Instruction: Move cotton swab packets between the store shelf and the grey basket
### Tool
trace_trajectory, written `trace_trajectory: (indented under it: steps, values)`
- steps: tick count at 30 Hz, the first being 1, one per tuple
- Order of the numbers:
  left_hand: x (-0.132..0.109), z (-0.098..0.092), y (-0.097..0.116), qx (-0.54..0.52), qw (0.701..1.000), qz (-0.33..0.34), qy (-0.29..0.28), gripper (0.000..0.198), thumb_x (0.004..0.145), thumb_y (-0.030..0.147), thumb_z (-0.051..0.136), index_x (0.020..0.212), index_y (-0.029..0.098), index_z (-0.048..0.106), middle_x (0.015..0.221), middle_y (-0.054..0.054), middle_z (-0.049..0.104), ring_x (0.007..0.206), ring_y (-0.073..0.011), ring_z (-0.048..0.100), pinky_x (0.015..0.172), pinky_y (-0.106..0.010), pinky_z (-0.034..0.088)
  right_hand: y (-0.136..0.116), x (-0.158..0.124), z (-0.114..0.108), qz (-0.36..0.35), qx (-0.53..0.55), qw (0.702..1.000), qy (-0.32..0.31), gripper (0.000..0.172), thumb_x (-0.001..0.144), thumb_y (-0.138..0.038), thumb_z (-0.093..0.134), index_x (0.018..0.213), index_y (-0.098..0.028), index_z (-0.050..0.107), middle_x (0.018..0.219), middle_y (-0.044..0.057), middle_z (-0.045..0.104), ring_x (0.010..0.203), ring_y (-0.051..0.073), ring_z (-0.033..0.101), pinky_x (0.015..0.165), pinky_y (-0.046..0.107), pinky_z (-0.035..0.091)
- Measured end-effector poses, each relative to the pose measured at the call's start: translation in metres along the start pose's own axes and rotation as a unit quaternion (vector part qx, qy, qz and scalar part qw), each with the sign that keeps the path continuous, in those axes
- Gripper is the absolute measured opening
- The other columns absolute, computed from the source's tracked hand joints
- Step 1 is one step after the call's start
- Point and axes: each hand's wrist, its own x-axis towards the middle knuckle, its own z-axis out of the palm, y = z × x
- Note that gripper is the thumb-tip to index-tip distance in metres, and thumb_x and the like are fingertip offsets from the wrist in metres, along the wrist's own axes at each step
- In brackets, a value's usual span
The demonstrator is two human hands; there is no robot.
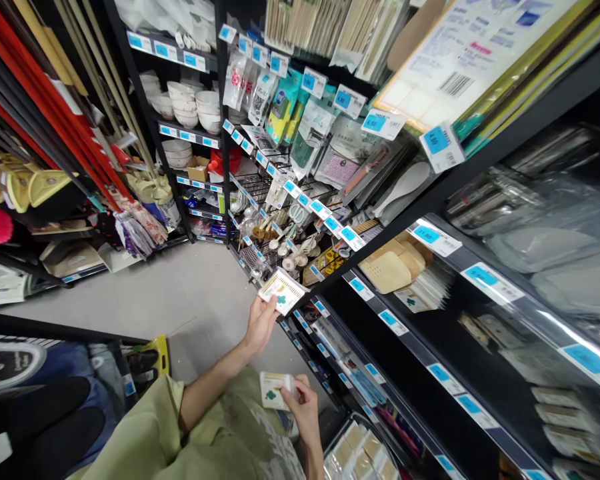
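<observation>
My left hand point(260, 325) is stretched forward and pinches a flat white packet point(283, 291) with thin sticks and a green clover mark, held at the edge of a black shelf point(330, 283). My right hand point(300, 405) stays close to my body and grips a second white packet point(273, 390) with the same green mark. I wear a light green shirt point(205, 440). Both packets are tilted and partly covered by my fingers.
Black store shelving point(430, 313) with blue price tags runs along the right, filled with packaged kitchen goods. White bowls point(190, 103) stand on far shelves. Red and wooden broom handles point(55, 100) lean at the left. Grey floor point(190, 300) lies ahead. A basket with goods point(55, 380) sits at lower left.
</observation>
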Motion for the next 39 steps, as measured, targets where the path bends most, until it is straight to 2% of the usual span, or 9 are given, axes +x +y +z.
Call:
trace_trajectory:
  steps: [2,5,7,13,15,19,24,28,39]
  values:
    - [0.001,0.002,-0.001,0.001,1.0,-0.004,0.001,0.058,0.082,0.041,0.08,0.132,0.023,0.058,0.13,-0.01,0.069,0.125,-0.0257,0.062,0.114,-0.046,0.045,0.0,-0.001,0.001,0.049,0.118,0.991,0.035,0.043,0.064,-0.058,0.086,0.085,-0.021,0.077,0.09,0.004,0.069,0.082,0.024,0.064,0.072,0.032,0.054]
    - [0.002,0.006,-0.003,0.005,1.0,-0.012,0.003,0.058,0.08,0.043,0.081,0.13,0.022,0.059,0.129,-0.011,0.069,0.125,-0.0264,0.062,0.114,-0.047,0.044,-0.003,-0.003,0.001,0.129,0.246,0.959,0.059,0.058,0.064,-0.059,0.087,0.108,-0.023,0.072,0.091,0.005,0.073,0.081,0.025,0.07,0.073,0.034,0.057]
    - [0.002,0.009,-0.005,0.009,1.0,-0.019,0.0,0.057,0.079,0.044,0.082,0.127,0.021,0.061,0.128,-0.011,0.07,0.124,-0.0267,0.063,0.114,-0.048,0.045,-0.006,-0.006,-0.002,0.135,0.267,0.952,0.059,0.059,0.065,-0.055,0.088,0.111,-0.024,0.07,0.093,0.005,0.074,0.082,0.025,0.071,0.074,0.034,0.057]
    - [0.003,0.014,-0.008,0.011,0.999,-0.031,-0.012,0.053,0.079,0.044,0.082,0.122,0.019,0.062,0.126,-0.011,0.071,0.123,-0.0273,0.064,0.112,-0.049,0.046,-0.011,-0.011,-0.006,0.095,0.194,0.971,-0.099,0.069,0.053,-0.034,0.096,0.115,-0.021,0.068,0.096,0.005,0.075,0.083,0.024,0.069,0.074,0.03,0.055]
    - [0.003,0.014,-0.009,0.009,0.999,-0.032,-0.013,0.053,0.079,0.043,0.082,0.122,0.019,0.062,0.126,-0.011,0.071,0.123,-0.0272,0.064,0.112,-0.048,0.047,-0.012,-0.009,-0.001,0.093,0.194,0.97,-0.114,0.071,0.05,-0.033,0.096,0.114,-0.02,0.068,0.097,0.006,0.076,0.084,0.024,0.07,0.077,0.032,0.055]
    - [0.003,0.012,-0.01,0.003,0.999,-0.034,-0.003,0.054,0.078,0.044,0.083,0.121,0.019,0.063,0.126,-0.011,0.071,0.121,-0.0269,0.065,0.111,-0.046,0.048,-0.016,-0.008,0.012,0.103,0.213,0.962,-0.139,0.063,0.053,-0.044,0.096,0.105,-0.017,0.073,0.091,0.008,0.077,0.08,0.024,0.071,0.08,0.034,0.054]
    - [0.003,0.009,-0.009,0.008,0.999,-0.033,0.01,0.057,0.078,0.043,0.083,0.125,0.019,0.061,0.127,-0.011,0.071,0.122,-0.0259,0.064,0.112,-0.044,0.046,-0.021,-0.008,0.015,0.105,0.176,0.955,-0.214,0.053,0.071,-0.059,0.085,0.099,-0.015,0.076,0.077,0.006,0.074,0.059,0.017,0.062,0.059,0.026,0.049]
    - [0.004,0.008,-0.008,0.008,0.999,-0.031,0.011,0.058,0.077,0.043,0.084,0.126,0.02,0.062,0.127,-0.01,0.071,0.123,-0.0255,0.063,0.113,-0.043,0.045,-0.023,-0.005,0.012,0.099,0.168,0.953,-0.232,0.049,0.073,-0.059,0.083,0.097,-0.017,0.076,0.072,0.004,0.071,0.054,0.014,0.055,0.05,0.023,0.043]
    - [0.003,0.007,-0.011,0.005,0.999,-0.036,0.0,0.06,0.079,0.046,0.081,0.129,0.019,0.06,0.126,-0.012,0.071,0.126,-0.028,0.062,0.112,-0.046,0.046,-0.028,-0.01,0.009,0.084,0.168,0.959,-0.212,0.046,0.076,-0.057,0.082,0.103,-0.02,0.078,0.083,0.007,0.074,0.067,0.021,0.065,0.065,0.031,0.052]
